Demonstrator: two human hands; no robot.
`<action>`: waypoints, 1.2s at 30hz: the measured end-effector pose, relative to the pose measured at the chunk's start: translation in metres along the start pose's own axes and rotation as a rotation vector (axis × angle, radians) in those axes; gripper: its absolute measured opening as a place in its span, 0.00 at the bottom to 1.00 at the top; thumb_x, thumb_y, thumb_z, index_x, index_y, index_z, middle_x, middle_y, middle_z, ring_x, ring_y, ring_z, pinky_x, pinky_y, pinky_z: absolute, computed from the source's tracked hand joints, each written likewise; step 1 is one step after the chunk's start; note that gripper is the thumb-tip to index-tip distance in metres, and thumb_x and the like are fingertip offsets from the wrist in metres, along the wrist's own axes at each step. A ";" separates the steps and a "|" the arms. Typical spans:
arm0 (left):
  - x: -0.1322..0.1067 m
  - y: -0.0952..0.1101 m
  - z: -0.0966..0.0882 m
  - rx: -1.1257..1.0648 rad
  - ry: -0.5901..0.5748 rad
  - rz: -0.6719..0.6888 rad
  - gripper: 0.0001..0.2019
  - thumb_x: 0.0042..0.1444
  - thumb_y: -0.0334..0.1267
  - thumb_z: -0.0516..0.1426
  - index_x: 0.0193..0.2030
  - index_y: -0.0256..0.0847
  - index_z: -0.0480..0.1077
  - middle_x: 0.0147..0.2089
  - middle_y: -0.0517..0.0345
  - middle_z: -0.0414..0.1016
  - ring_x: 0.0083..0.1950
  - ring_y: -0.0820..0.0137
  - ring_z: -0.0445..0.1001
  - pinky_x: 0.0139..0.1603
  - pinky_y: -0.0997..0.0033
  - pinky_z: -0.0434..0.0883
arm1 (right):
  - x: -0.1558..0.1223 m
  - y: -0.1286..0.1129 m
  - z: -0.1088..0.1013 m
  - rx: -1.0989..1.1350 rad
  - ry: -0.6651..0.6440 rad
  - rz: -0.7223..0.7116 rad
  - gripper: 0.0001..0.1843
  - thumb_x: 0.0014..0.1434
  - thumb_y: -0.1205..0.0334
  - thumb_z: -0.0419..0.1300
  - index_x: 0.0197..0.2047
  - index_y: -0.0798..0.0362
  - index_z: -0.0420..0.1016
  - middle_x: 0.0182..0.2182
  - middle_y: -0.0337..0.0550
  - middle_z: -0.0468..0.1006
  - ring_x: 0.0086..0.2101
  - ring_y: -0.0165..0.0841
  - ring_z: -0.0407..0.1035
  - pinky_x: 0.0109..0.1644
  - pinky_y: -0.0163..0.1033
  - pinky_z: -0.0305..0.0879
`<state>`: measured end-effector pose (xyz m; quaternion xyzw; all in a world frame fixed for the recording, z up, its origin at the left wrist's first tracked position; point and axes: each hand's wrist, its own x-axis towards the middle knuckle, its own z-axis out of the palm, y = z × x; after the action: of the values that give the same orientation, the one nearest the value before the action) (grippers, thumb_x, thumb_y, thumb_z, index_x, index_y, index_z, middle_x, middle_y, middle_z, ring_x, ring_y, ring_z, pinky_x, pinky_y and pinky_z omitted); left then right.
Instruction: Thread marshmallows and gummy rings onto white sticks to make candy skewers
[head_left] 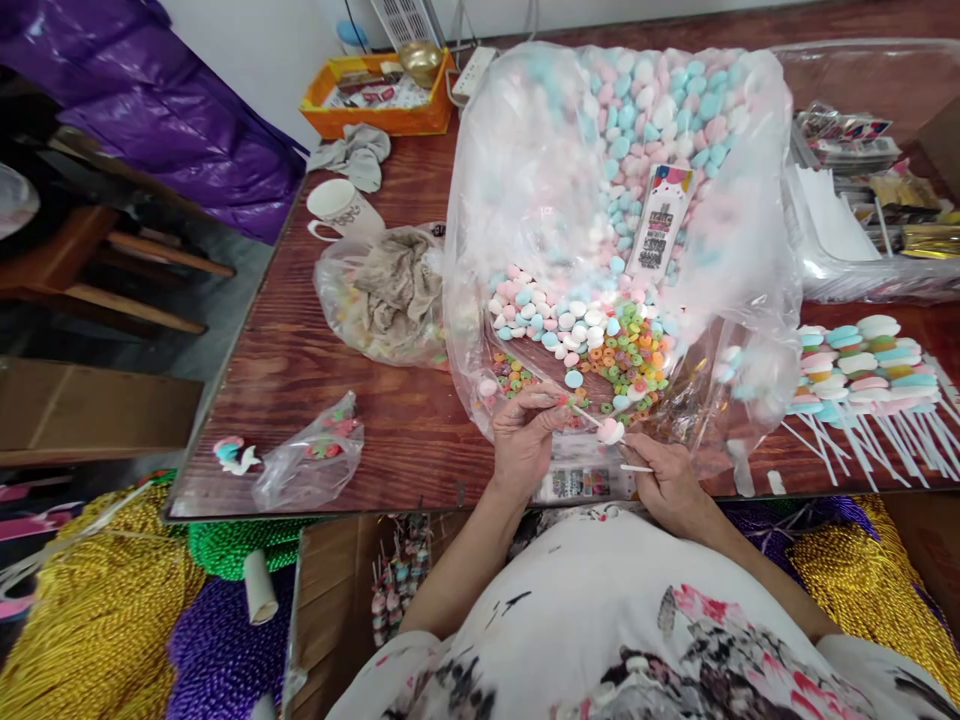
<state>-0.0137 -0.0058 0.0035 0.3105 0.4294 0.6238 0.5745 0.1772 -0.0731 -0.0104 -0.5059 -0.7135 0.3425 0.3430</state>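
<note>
My left hand [525, 430] is closed in a pinch at the near edge of a big clear plastic bag [517, 190]. A small red piece, perhaps a cereal ring, shows at its fingertips, against the end of a thin skewer [586, 414]. That skewer runs through a pink-and-white candy [610, 431]. Beside the candy my right hand [667, 480] is closed, with a short white stick [636, 468] sticking out of its fingers. Behind both hands lie loose pink, blue and white candies [577, 325] and coloured cereal rings [637, 350].
To the right lie several finished candy sticks [870, 370], below a clear plastic bin [847, 275]. On the left are a white mug [343, 208], a bag with a brown cloth [397, 285], a small plastic bag [311, 455] and an orange tray [375, 120]. Bead strands [105, 590] hang below the table.
</note>
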 end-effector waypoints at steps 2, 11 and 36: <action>-0.002 -0.002 0.001 0.013 -0.019 0.033 0.11 0.36 0.32 0.73 0.26 0.43 0.77 0.35 0.62 0.78 0.38 0.74 0.77 0.41 0.71 0.76 | 0.001 -0.001 0.000 -0.005 -0.008 0.014 0.14 0.65 0.70 0.48 0.42 0.52 0.74 0.27 0.40 0.74 0.26 0.31 0.68 0.33 0.34 0.61; 0.000 0.003 0.003 -0.028 -0.036 -0.013 0.10 0.41 0.38 0.72 0.29 0.41 0.77 0.33 0.61 0.79 0.29 0.76 0.75 0.28 0.77 0.73 | 0.003 0.002 0.006 0.038 0.070 -0.082 0.13 0.68 0.68 0.50 0.49 0.53 0.75 0.31 0.42 0.79 0.29 0.31 0.72 0.35 0.34 0.66; -0.003 -0.002 0.004 -0.122 -0.096 -0.238 0.13 0.41 0.41 0.72 0.32 0.39 0.78 0.30 0.61 0.76 0.25 0.79 0.69 0.24 0.79 0.66 | 0.000 0.012 0.009 0.063 0.037 -0.076 0.13 0.66 0.70 0.51 0.48 0.54 0.75 0.33 0.43 0.80 0.30 0.31 0.73 0.36 0.34 0.65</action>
<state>-0.0088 -0.0084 0.0038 0.2514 0.3967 0.5605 0.6821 0.1758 -0.0718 -0.0249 -0.4736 -0.7147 0.3421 0.3847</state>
